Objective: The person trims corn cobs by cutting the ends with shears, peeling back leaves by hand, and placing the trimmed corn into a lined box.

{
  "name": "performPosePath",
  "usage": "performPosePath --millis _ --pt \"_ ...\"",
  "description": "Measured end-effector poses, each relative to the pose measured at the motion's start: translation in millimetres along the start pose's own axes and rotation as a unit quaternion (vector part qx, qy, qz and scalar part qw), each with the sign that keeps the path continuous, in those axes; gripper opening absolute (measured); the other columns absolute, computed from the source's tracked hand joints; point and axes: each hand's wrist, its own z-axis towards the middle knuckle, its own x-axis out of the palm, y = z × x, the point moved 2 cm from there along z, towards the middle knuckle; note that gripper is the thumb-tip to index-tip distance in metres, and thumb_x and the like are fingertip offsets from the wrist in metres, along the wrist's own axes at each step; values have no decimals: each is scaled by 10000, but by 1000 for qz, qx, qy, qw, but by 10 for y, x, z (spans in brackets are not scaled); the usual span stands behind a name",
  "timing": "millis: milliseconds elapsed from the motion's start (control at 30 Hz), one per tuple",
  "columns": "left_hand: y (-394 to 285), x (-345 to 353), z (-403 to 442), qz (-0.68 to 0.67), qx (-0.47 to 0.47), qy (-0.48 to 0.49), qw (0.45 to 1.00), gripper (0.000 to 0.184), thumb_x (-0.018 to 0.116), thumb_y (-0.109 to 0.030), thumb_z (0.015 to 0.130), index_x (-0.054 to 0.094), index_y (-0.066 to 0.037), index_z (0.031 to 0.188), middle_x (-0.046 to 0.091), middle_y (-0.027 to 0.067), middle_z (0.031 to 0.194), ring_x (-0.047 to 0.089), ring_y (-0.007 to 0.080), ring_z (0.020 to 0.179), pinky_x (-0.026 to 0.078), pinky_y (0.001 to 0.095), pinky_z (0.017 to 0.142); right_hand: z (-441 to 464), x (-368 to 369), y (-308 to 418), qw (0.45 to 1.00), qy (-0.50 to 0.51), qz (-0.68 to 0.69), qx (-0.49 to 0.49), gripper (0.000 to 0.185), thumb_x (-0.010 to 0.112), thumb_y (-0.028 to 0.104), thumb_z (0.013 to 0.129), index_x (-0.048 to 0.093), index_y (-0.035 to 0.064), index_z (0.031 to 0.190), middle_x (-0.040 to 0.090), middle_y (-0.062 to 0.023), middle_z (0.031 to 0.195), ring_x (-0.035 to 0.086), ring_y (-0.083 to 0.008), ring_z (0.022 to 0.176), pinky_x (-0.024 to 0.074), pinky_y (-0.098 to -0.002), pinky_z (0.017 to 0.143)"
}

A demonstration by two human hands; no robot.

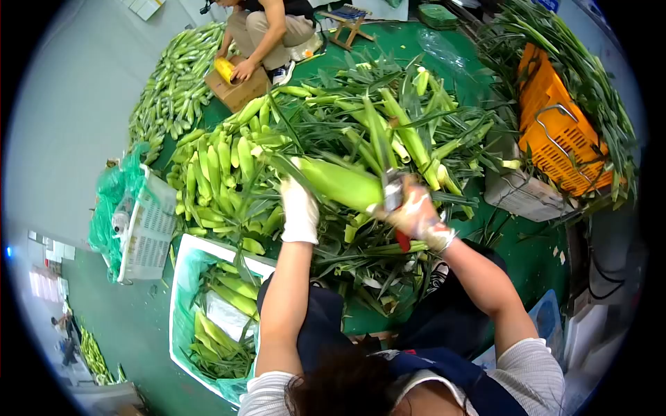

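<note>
A large green ear of corn in its husk (336, 182) lies across the space between my two gloved hands, over the leafy pile. My left hand (298, 211), in a white glove, is closed at the ear's left end. At the ear's right end is my right hand (415, 211), in a stained glove, its fingers wrapped round a metal tool with a red part (393, 192). The tool touches or nearly touches the end of the ear; motion blur hides the exact contact. Beneath and beyond lie loose leaves and more husked corn (416, 135).
A white foam box (178, 319) with corn stands at lower left, a white basket (149, 225) at left. An orange crate (562, 132) holds leaves at right. Another person (267, 31) crouches behind a cardboard box (239, 90), beside a large corn heap (173, 83).
</note>
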Motion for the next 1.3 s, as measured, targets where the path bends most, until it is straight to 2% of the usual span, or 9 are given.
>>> performPosePath --millis 267,367,533,600,767,900,1033,1167,1300 --pt "-210 -401 611 112 139 -122 976 314 417 -229 975 477 37 1131 584 143 984 560 197 865 475 326 795 657 -35 -437 968 -209 125 56 279 706 146 729 525 50 919 597 -42 766 568 -161 679 486 -296 625" --pt "-598 -426 516 18 135 -127 983 279 387 -232 987 506 13 1053 598 121 907 601 215 739 518 332 651 763 -472 -308 960 -257 0 106 474 736 212 671 475 15 1015 601 -134 879 586 -268 767 504 -359 677" --pt "-299 -224 316 50 29 -63 996 221 422 -224 976 541 -39 949 605 96 824 581 191 669 498 310 655 438 143 -125 950 -169 -205 -162 883 786 450 614 364 4 1249 547 -194 1072 560 -347 948 456 -434 864" --pt "-173 -30 193 49 20 43 998 222 451 -217 966 567 -31 930 619 72 788 588 172 685 497 312 646 363 299 87 997 37 -57 -21 873 773 496 624 374 55 1263 539 -201 1119 561 -337 1001 449 -405 899" --pt "26 217 -113 146 -52 202 967 262 526 -242 918 626 -5 968 639 67 819 595 151 742 472 266 680 627 445 -41 966 -58 250 -26 361 731 204 708 539 48 971 622 -98 860 578 -201 777 480 -341 729" --pt "-304 45 32 56 -26 91 994 251 510 -248 929 582 -9 909 645 133 814 623 192 753 524 341 700 758 -57 -206 970 -208 110 56 409 741 210 717 500 40 1000 595 -116 883 572 -236 806 471 -366 731" --pt "-440 -13 182 206 -18 4 978 284 467 -280 963 534 -25 855 626 106 752 604 193 618 521 329 563 454 -311 17 901 -358 -190 -155 565 717 340 734 458 7 1110 587 -155 880 572 -316 774 490 -405 735" --pt "-91 243 75 97 -47 55 993 243 493 -223 940 550 -4 849 608 125 725 613 210 612 534 339 577 14 235 15 995 80 -19 -50 778 759 428 638 408 -63 1130 540 -239 1031 567 -349 943 475 -419 823" --pt "-75 415 -206 172 -32 109 979 247 550 -251 918 560 -5 942 625 123 809 612 191 669 516 310 604 -22 523 -194 993 97 63 -2 844 806 399 602 392 -87 1155 574 -242 1006 586 -332 940 464 -375 841"
